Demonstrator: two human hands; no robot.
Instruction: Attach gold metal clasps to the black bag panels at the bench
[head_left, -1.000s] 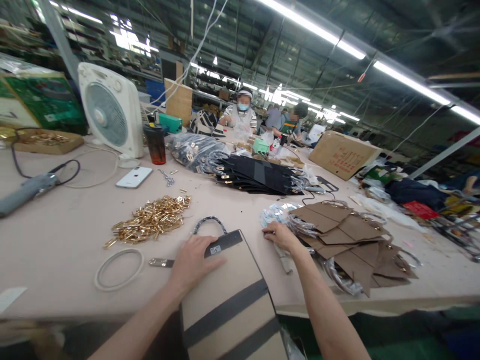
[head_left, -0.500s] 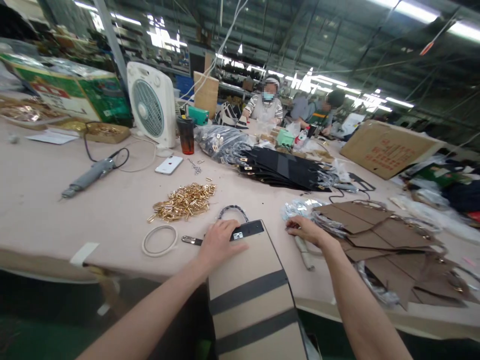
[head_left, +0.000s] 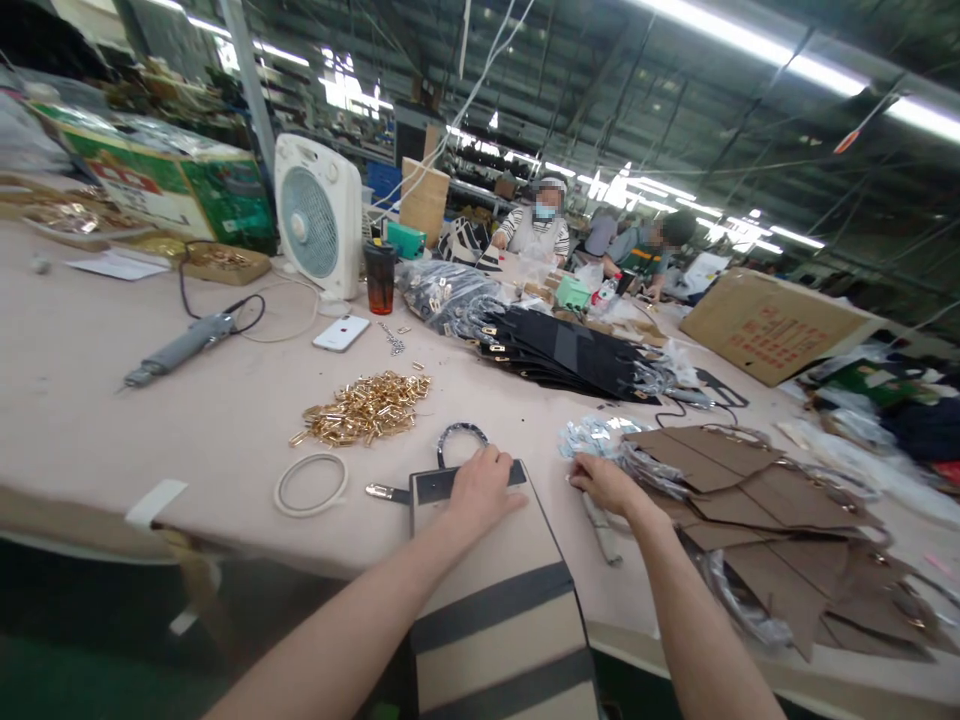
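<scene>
striped bag [head_left: 499,600] under the released left grip [head_left: 486,490].
shiny pieces [head_left: 595,437] just beyond curled right grip [head_left: 604,485], whose hold cannot be told.

Shows an apple sign [head_left: 345,323] on the white phone [head_left: 340,335], left. Has red writing [head_left: 763,338], too blurry to read, on the big box [head_left: 784,302], far right.

Left hand [head_left: 484,490] palm down on far end of striped bag [head_left: 525,545], fingers together, thumb spread toward bag's right edge; left forearm [head_left: 345,620] bare, slanting across bag's left edge; right hand [head_left: 606,485] right of bag, fingers curled toward thumb; right forearm [head_left: 690,600] bare, beyond bag's right edge
</scene>
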